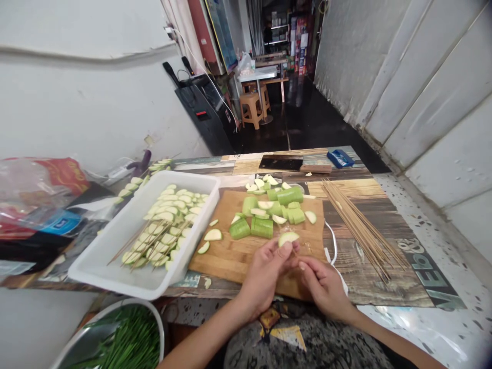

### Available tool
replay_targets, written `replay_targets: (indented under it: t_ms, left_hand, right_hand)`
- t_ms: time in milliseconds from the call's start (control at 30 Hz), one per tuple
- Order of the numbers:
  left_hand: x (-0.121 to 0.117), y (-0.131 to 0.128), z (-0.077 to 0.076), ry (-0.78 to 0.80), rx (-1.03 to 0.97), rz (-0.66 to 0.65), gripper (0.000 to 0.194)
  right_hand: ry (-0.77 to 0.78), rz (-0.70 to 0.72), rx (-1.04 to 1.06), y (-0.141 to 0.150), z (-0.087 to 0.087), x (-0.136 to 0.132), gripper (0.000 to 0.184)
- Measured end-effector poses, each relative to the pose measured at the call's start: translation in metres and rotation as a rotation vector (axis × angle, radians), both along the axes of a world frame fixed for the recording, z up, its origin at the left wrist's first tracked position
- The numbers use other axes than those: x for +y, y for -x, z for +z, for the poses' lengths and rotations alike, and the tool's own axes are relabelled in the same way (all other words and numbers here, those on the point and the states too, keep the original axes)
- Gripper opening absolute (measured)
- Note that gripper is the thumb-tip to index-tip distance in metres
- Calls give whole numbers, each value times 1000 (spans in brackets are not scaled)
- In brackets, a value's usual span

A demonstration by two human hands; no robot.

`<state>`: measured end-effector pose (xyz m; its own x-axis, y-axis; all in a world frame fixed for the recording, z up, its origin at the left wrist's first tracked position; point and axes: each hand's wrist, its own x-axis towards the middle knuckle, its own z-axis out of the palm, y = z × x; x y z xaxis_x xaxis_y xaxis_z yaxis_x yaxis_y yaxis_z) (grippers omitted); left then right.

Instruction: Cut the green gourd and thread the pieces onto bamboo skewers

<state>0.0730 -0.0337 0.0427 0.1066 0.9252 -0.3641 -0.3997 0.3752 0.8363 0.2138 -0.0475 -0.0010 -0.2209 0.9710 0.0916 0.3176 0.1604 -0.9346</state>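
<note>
My left hand point(269, 269) pinches a pale green zucchini slice point(288, 238) over the near edge of the wooden cutting board point(230, 256). Close beside it, my right hand point(326, 287) has its fingers closed on a thin wooden skewer point(295, 253), mostly hidden by the fingers and pointing at the slice. Cut zucchini chunks point(262, 227) and loose slices lie farther back on the board. To the left stands a white plastic tray point(194, 245) with several skewered zucchini slices point(157, 243). A bundle of bare wooden skewers point(357, 228) lies on the table at the right.
Behind the board lies a cleaver point(282, 163) with a wooden handle, next to a blue packet point(340, 159). Below the tray is a metal bowl point(161, 328) of green stalks. Plastic bags point(42, 205) crowd the left side, and a white cable point(334, 241) loops beside the board.
</note>
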Motion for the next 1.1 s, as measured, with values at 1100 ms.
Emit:
replay_targets:
  t_ms: [1100]
  left_hand:
    - [72,75,-14,-548,1433,-48,18]
  right_hand:
    - [337,124,158,-8,4,11,34]
